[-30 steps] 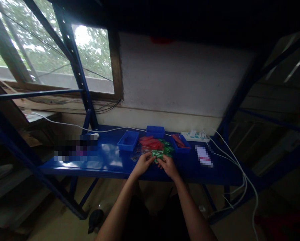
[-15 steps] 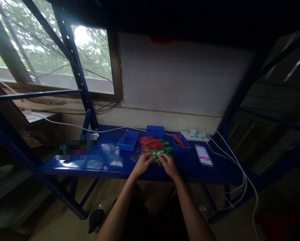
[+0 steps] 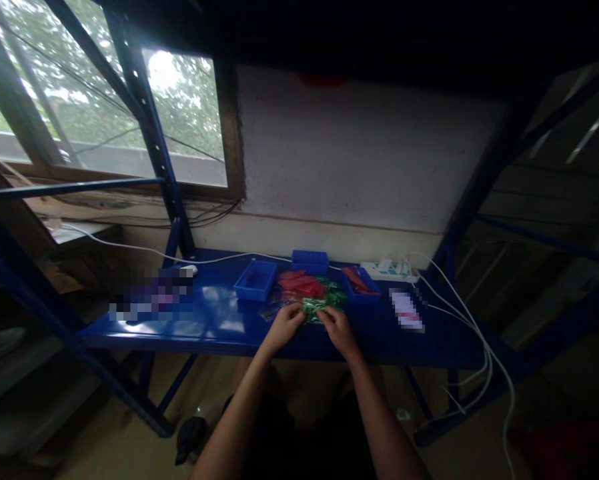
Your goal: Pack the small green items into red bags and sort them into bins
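Observation:
Between my two hands is a shiny green plastic packet (image 3: 313, 307), just above the front of the blue table. My left hand (image 3: 288, 322) is closed, thumb and fingers pinching the packet's left side. On its right side my right hand (image 3: 336, 325) pinches it in the same way. Directly behind lies a pile of flat red packets (image 3: 302, 285). More green packets (image 3: 334, 293) are spread to the right of the red ones. Some clear or dark packets lie by my left fingers, too dim to make out.
A blue tray (image 3: 256, 280) stands left of the pile, another blue tray (image 3: 310, 261) behind it. A third blue tray (image 3: 364, 293) on the right holds red packets. A power strip (image 3: 387, 271) with white cables and a blurred-out phone-like object (image 3: 406, 309) are farther right.
The green packet looks flatter and more spread out between my fingers. Both hands have barely moved; the trays and the pile are unchanged.

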A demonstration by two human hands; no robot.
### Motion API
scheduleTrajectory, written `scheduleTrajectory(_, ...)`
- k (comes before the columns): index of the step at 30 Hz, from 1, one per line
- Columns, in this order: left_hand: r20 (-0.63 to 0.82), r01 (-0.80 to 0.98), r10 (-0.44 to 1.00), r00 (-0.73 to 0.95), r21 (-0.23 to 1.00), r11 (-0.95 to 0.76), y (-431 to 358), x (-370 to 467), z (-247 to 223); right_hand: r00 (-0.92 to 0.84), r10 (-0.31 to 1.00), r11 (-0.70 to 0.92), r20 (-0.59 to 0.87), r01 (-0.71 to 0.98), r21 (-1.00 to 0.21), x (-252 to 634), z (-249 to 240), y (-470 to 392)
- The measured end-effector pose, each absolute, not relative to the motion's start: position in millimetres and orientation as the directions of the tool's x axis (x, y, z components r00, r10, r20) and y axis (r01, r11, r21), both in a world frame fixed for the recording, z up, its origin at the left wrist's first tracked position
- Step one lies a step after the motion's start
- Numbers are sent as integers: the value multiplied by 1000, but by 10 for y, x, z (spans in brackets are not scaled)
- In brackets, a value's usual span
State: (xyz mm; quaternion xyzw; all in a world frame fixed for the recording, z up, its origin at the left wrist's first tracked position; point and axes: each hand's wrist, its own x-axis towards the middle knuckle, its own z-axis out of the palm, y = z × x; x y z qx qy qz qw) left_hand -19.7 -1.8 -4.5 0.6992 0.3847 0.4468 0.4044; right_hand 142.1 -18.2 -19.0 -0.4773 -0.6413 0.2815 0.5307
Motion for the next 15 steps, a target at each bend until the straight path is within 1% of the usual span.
scheduleTrajectory(4, 323, 167, 897, 303, 909, -383, -15, -199, -38, 16, 916, 377, 400, 300, -876, 1416, -153, -215)
scheduleTrajectory(10, 327, 200, 896, 300, 897, -394, -13, -202, -10, 6, 937, 342, 349, 187, -921, 1411, -176, -214)
scheduleTrajectory(15, 420, 204, 884, 207, 865, -459, 53, -209, -74, -14, 946, 324, 325, 113, -939, 1416, -150, -217)
